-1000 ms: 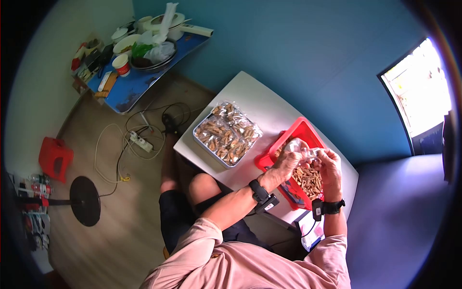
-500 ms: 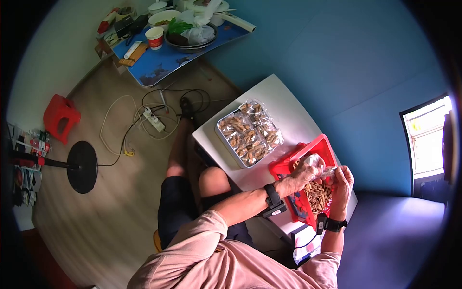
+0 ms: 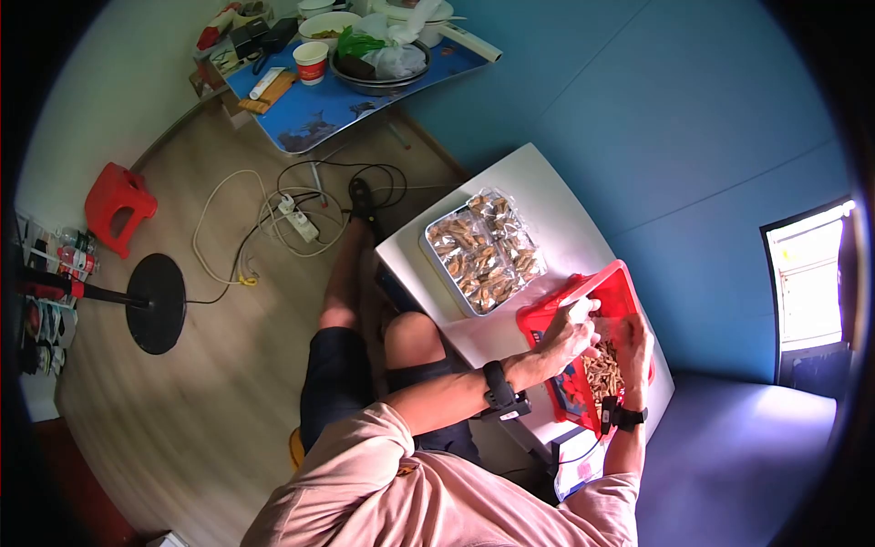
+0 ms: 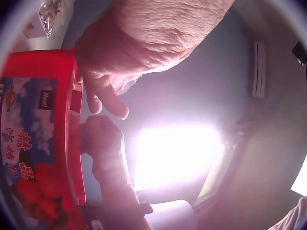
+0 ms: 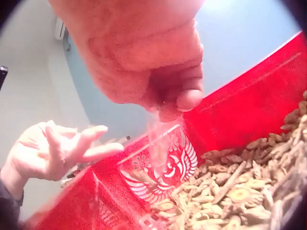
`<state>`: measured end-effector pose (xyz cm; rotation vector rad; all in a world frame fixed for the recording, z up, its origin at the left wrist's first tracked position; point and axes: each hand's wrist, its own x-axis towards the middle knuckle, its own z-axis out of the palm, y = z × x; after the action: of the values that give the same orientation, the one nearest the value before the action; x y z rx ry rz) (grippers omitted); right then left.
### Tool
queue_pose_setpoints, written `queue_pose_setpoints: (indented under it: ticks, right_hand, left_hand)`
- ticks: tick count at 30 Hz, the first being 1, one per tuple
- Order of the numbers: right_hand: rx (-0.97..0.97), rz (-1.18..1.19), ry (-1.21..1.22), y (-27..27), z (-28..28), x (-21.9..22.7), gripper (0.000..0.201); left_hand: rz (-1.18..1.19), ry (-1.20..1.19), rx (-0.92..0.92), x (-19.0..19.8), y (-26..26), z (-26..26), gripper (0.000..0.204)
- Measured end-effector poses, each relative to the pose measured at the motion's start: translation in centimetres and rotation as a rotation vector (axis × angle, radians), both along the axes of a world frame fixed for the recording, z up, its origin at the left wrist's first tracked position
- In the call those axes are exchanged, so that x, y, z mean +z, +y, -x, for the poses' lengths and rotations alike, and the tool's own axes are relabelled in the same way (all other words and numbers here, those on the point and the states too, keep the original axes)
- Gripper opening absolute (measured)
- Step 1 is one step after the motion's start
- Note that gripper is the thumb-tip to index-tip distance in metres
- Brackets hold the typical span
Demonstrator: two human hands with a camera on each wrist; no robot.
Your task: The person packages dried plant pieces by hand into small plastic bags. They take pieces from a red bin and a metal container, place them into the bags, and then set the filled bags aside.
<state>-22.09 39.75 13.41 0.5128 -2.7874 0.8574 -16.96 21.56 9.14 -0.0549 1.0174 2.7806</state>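
Observation:
In the right wrist view, my right hand [image 5: 144,57] has curled fingers pinching a clear plastic bag [image 5: 157,143], which hangs down inside the red plastic basket [image 5: 249,81]. Tan dried root pieces [image 5: 230,191] fill the basket's bottom, right beside the bag. Across from it, my left hand [image 5: 53,151] is raised at the basket's side, its fingers spread and apart from the bag. Seen from the head, the left hand [image 3: 567,342] is over the basket's near left side and the right hand [image 3: 635,351] over its right side.
A metal tray [image 3: 444,266] of clear packets with brown dried pieces lies on the white table [image 3: 410,246], left of the basket. A blue table [image 3: 310,123] with bowls and a paper cup stands farther back. Cables and a power strip [image 3: 297,219] lie on the floor.
Both hands were together at the bag above the basket. The left hand has let go and spread its fingers; the right hand keeps the bag, now lower. The head view has shifted.

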Motion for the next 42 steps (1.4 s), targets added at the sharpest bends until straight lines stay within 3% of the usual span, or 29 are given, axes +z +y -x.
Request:
queue_pose_setpoints:
  ticks: [1,2,3,5,6,7,9,11,13,15,17,19,21,23,24,26,29,33,35,39,40,42]
  right_hand:
    - [0.015,-0.140,-0.014,-0.3,-0.1,-0.1,0.009]
    - [-0.064,0.001,-0.191,-0.7,-0.3,0.0,0.008]
    - [-0.052,-0.001,-0.190,-1.2,-0.3,0.2,0.008]
    - [-0.037,-0.109,-0.030,-1.9,-0.6,0.2,0.008]
    - [0.069,-0.214,0.007,0.3,0.6,-2.0,0.008]
    - [0.064,-0.218,0.008,0.0,0.0,-1.4,0.008]
    - [-0.006,-0.096,-0.035,-0.9,-0.5,0.0,0.008]
    - [-0.053,0.030,-0.064,-0.9,-0.5,0.0,0.009]
    - [0.072,-0.361,-0.104,0.0,-0.3,-0.2,0.011]
    - [0.044,-0.309,-0.094,-0.2,-0.8,0.5,0.012]
    - [-0.040,0.371,-0.307,-2.5,-2.6,2.9,0.009]
    - [0.096,0.563,-0.470,-3.7,-4.3,5.4,0.013]
    - [0.234,0.578,-0.495,-5.6,-6.7,6.9,0.014]
    - [0.452,0.623,-0.511,-8.4,-9.1,7.3,0.014]
    - [0.471,0.577,-0.683,-9.8,-10.5,8.2,0.012]
    - [0.603,0.301,-0.718,-12.5,-11.9,7.9,0.009]
    - [0.792,0.002,-0.464,-15.8,-12.9,5.3,0.010]
    - [0.857,-0.013,-0.306,-17.7,-14.7,2.7,0.010]
    - [0.892,0.040,-0.213,-17.9,-15.4,1.4,0.009]
    - [0.931,0.015,-0.150,-18.1,-16.2,1.3,0.009]
    - [0.925,0.017,-0.149,-18.0,-16.3,1.5,0.009]
    - [0.836,0.032,-0.438,-17.7,-16.6,2.2,0.017]
  left_hand:
    - [0.001,0.001,0.004,-0.2,-0.4,-0.5,0.040]
    - [-0.031,0.011,0.004,-0.5,-0.7,-0.9,0.040]
    - [-0.064,0.022,0.006,-0.6,-1.1,-1.3,0.040]
    - [-0.130,0.001,0.049,-1.0,-1.8,-2.1,0.040]
    - [-0.121,-0.032,-0.038,-0.7,-2.6,-2.4,0.036]
    - [-0.114,-0.061,-0.124,-0.2,-3.3,-2.8,0.032]
    - [-0.153,-0.093,-0.097,0.3,-4.3,-3.3,0.020]
    - [-0.150,-0.152,-0.203,-0.2,-5.4,-4.0,0.013]
    - [-0.197,-0.120,-0.236,-0.9,-6.4,-4.5,0.014]
    - [-0.203,-0.156,-0.283,-1.6,-7.4,-5.1,0.017]
    - [-0.257,-0.085,-0.336,-2.2,-9.0,-6.1,0.027]
    - [-0.353,-0.179,-0.449,-2.5,-10.4,-7.1,0.034]
    - [-0.295,-0.185,-0.500,-2.7,-11.3,-8.5,0.044]
    - [-0.417,-0.182,-0.615,-3.5,-11.8,-9.7,0.053]
    - [-0.396,-0.176,-0.644,-2.6,-12.4,-10.6,0.060]
    - [-0.442,-0.169,-0.647,-3.2,-12.8,-12.5,0.068]
    - [-0.377,-0.153,-0.534,-3.2,-13.3,-15.7,0.072]
    - [-0.239,-0.003,-0.490,-2.1,-14.8,-18.9,0.071]
    - [-0.214,-0.022,-0.425,-1.4,-15.3,-20.1,0.059]
    - [-0.243,-0.091,-0.580,-2.4,-15.6,-20.9,0.032]
    - [-0.285,-0.091,-0.619,-2.5,-15.6,-21.1,0.024]
    - [-0.224,-0.110,-0.620,-2.6,-15.7,-21.5,0.024]
